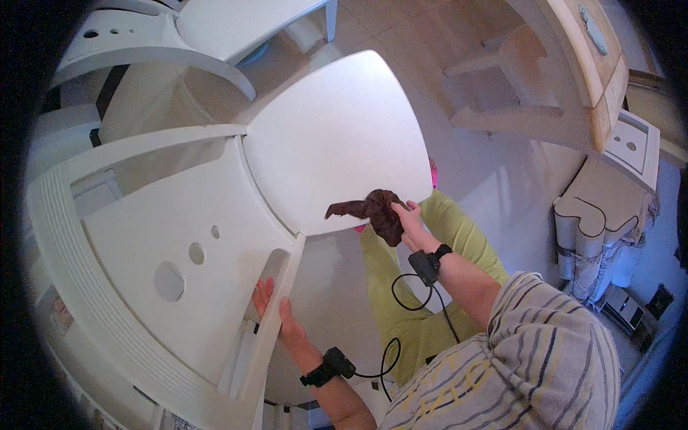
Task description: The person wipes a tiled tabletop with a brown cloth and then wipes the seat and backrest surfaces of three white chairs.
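Note:
A white chair (333, 134) stands before me, its seat facing up and its backrest (156, 236) toward the left. Three round holes of different sizes run along the backrest's centre panel. My left hand (282, 312) grips the near side post (277, 298) of the backrest, with fingers through the gap and the thumb on the outer side. Bunched in my right hand (411, 223) is a dark brown cloth (384, 215). The cloth lies at the near edge of the seat, one loose end trailing left over the white surface.
Another white chair (156, 59) stands at the upper left, beside a white table (236, 21). A wooden-topped piece of furniture (586, 70) is at the upper right. Below it is a chair with a beige padded cover (602, 199). Cables (400, 344) hang from my wrist devices.

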`<state>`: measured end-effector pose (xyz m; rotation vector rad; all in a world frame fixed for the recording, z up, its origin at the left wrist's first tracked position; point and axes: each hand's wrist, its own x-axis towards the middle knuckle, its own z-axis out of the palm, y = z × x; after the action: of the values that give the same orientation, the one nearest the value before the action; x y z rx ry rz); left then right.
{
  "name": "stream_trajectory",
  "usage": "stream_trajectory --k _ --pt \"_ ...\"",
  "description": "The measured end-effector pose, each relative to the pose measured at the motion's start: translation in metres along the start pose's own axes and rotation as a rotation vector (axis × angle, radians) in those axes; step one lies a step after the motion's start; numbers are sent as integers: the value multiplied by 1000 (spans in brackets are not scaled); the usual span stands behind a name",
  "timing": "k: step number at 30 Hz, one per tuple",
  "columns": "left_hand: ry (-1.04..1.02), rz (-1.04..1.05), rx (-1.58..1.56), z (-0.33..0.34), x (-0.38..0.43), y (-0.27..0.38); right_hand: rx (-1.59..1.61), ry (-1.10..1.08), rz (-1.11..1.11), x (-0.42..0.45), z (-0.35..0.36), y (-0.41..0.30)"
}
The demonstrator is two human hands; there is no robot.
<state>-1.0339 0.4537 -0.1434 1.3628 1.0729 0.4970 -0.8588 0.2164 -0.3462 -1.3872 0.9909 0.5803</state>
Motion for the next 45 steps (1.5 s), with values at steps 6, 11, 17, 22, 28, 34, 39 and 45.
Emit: stream_trajectory --k 6,11,17,22,28,34,39,45 --pt "-62 -38 214 22 5 39 420 -309 210 14 -14 -31" --pt "69 -47 -10 40 -8 59 468 -429 249 -7 22 -99" --pt "94 -68 -11 71 -9 121 287 -590 97 0 34 -147" --pt "134 -104 -43 89 -18 158 372 -471 223 -5 59 -187" --pt "143 -23 -70 93 -26 165 -1058 -414 -769 -33 45 -218" --pt "2 -69 104 80 -29 152 -110 -540 -289 -79 85 -227" --pt "-282 -385 647 28 -48 166 -275 -560 -180 -165 134 -189" --pt "-572 -61 788 59 -79 283 -643 -1158 -908 -200 218 -97"
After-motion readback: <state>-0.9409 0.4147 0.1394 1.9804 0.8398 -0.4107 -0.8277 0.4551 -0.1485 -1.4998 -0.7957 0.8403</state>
